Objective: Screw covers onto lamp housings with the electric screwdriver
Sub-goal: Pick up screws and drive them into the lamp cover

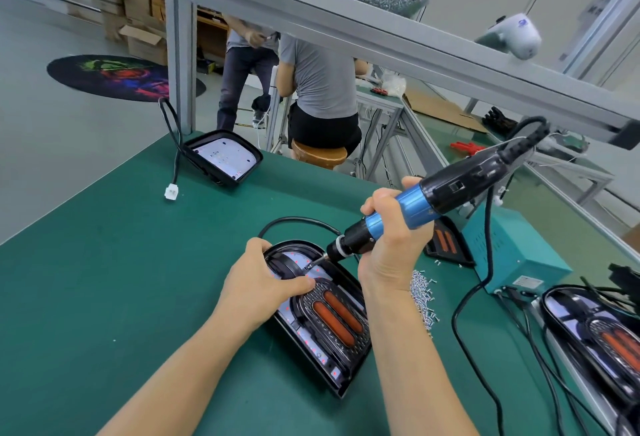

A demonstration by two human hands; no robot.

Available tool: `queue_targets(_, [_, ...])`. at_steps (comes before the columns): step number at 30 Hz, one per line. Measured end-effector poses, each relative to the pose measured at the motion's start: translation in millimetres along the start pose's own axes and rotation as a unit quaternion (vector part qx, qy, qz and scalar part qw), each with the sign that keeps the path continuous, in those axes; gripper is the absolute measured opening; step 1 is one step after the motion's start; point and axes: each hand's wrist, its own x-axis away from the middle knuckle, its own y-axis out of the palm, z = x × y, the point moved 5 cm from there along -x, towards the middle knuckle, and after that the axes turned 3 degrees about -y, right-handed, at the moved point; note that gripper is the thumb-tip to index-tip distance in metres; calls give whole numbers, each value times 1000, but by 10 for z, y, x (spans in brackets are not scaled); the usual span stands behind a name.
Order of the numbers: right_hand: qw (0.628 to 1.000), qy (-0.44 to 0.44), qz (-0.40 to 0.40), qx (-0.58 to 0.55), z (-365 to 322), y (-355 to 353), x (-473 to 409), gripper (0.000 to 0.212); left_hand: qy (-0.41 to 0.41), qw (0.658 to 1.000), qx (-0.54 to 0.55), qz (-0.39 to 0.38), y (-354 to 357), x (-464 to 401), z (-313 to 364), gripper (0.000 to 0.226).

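Observation:
A black lamp housing [341,371] lies on the green mat in front of me, with a black perforated cover [332,321] holding two orange strips set inside it. My left hand [258,283] grips the housing's far left rim, thumb pressed on the cover. My right hand [389,238] grips the blue-and-black electric screwdriver [426,201], tilted down to the left. Its bit tip [311,264] touches the white inner board near the housing's rounded top. A pile of small silver screws [422,293] lies just right of my right wrist.
Another open housing [225,158] with a cable and white plug [171,191] sits at the mat's far left. A teal power box [512,252] stands right, with a finished lamp [446,240] behind my hand and another lamp [602,328] at right. Two people sit beyond the bench.

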Motion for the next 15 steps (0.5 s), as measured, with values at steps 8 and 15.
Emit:
queue_targets(8, [978,-23,-200,45,-49,82,-68,37,-4,1000,3,24,19,-16,-29,65])
queue_targets(15, [967,53,-242,66,-56,62,-118,32,-21,999,28,31,20,3,-92,63])
